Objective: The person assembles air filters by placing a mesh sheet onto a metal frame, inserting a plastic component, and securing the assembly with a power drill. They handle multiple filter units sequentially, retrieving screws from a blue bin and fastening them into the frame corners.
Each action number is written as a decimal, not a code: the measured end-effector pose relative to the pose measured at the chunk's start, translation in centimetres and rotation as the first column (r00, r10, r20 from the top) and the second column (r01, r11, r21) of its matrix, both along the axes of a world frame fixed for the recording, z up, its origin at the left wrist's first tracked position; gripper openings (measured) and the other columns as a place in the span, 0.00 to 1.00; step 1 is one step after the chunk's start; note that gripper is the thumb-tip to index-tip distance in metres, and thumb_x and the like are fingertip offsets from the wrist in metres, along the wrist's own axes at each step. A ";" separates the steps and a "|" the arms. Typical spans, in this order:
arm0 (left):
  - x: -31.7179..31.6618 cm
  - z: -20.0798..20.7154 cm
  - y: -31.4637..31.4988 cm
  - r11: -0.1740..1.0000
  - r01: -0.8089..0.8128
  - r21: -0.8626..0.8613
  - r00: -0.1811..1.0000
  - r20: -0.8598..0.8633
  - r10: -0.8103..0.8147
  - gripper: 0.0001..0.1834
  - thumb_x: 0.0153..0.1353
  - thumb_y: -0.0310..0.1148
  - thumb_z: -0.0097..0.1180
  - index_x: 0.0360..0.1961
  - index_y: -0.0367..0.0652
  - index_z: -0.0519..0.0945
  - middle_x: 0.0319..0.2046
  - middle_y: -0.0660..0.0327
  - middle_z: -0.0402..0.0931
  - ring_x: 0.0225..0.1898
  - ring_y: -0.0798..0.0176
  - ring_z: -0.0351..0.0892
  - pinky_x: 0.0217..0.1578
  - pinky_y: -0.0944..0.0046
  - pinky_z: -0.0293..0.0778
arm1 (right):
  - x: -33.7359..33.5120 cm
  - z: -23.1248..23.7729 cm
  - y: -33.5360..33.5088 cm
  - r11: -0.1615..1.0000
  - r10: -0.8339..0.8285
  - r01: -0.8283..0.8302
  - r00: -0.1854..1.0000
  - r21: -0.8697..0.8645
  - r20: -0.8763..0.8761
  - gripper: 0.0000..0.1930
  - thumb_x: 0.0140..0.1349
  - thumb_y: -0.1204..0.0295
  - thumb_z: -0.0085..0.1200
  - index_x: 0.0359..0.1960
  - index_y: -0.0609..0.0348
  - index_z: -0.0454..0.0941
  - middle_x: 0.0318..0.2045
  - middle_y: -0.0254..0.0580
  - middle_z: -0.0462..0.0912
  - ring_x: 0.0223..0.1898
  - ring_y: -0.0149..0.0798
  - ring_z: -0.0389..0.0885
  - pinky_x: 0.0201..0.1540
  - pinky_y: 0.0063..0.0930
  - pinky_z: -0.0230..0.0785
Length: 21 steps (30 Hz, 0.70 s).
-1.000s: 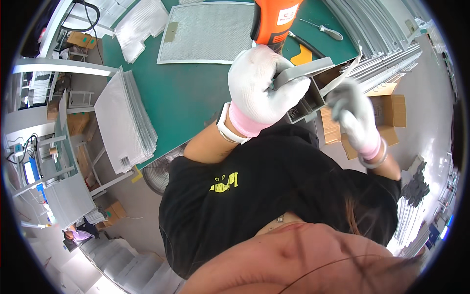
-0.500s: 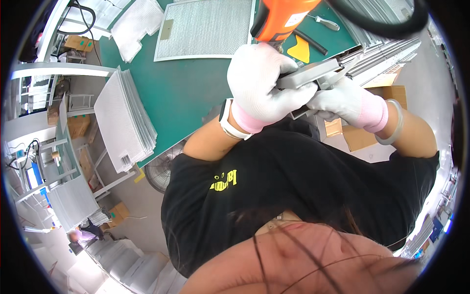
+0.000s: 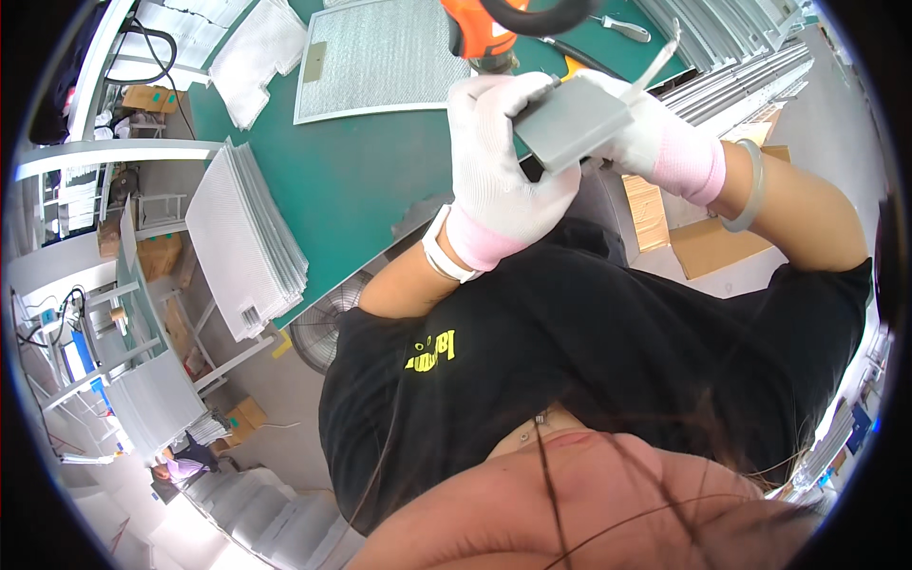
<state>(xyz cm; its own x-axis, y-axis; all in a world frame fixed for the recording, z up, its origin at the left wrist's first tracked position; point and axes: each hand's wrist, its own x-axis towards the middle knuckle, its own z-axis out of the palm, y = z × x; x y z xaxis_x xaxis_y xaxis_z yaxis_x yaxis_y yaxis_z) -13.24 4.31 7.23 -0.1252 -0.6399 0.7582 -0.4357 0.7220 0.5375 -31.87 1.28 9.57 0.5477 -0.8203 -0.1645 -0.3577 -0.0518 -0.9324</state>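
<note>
My left hand (image 3: 508,166), in a white glove with a pink cuff, grips the near left side of a small grey box-shaped metal piece (image 3: 578,123). Its fingers curl round the lower edge, beside a dark opening in the piece's end. My right hand (image 3: 651,142), gloved alike, is closed at the far right side of the same piece, its fingertips mostly hidden behind it. A thin pale strip (image 3: 657,62) sticks up from beside the right hand; I cannot tell what it is attached to. Just beyond the hands hangs an orange power tool (image 3: 483,33).
A framed mesh panel (image 3: 380,62) lies on the green table (image 3: 351,190). Stacked mesh sheets (image 3: 242,237) overhang its left edge. A screwdriver (image 3: 624,28) and metal profiles (image 3: 741,81) lie at the far right. Below stand a fan (image 3: 318,328) and a cardboard box (image 3: 717,249).
The grey metal piece has turned so that its broad face shows. The pale strip now points upward. The orange tool appears farther left and higher in the view.
</note>
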 end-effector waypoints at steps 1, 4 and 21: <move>-0.2 -0.2 -0.1 0.999 -0.003 0.049 1.000 -0.031 0.005 0.28 0.46 0.18 0.59 0.53 0.39 0.73 0.44 0.54 0.70 0.44 0.55 0.75 0.48 0.61 0.72 | 0.1 -0.3 -0.5 1.000 -0.008 0.008 1.000 0.010 -0.020 0.13 0.60 0.68 0.56 0.40 0.63 0.71 0.29 0.39 0.78 0.30 0.29 0.78 0.33 0.25 0.73; -0.2 -1.2 0.0 0.979 0.003 0.205 0.991 -0.132 0.024 0.28 0.49 0.16 0.60 0.54 0.39 0.71 0.46 0.54 0.70 0.46 0.56 0.75 0.52 0.60 0.72 | 0.6 -0.9 -1.0 0.997 -0.045 0.045 0.999 0.068 0.009 0.14 0.60 0.64 0.57 0.37 0.61 0.70 0.26 0.36 0.75 0.26 0.27 0.73 0.29 0.24 0.69; -0.1 -1.0 -0.3 0.951 0.012 0.309 0.973 -0.222 0.059 0.28 0.54 0.16 0.61 0.57 0.42 0.71 0.46 0.60 0.74 0.45 0.67 0.76 0.51 0.66 0.73 | 1.0 -3.0 -1.4 0.937 0.028 -0.024 1.000 -0.349 0.006 0.10 0.57 0.69 0.55 0.35 0.60 0.70 0.23 0.35 0.74 0.23 0.26 0.72 0.27 0.24 0.66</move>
<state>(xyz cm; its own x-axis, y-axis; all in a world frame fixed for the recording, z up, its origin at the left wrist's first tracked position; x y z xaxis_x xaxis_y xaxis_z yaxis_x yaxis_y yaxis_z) -13.32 3.98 6.23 0.0441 -0.8459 0.5315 -0.2918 0.4979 0.8167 -30.92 -0.09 6.54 0.5698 -0.8106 0.1354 -0.3421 -0.3837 -0.8578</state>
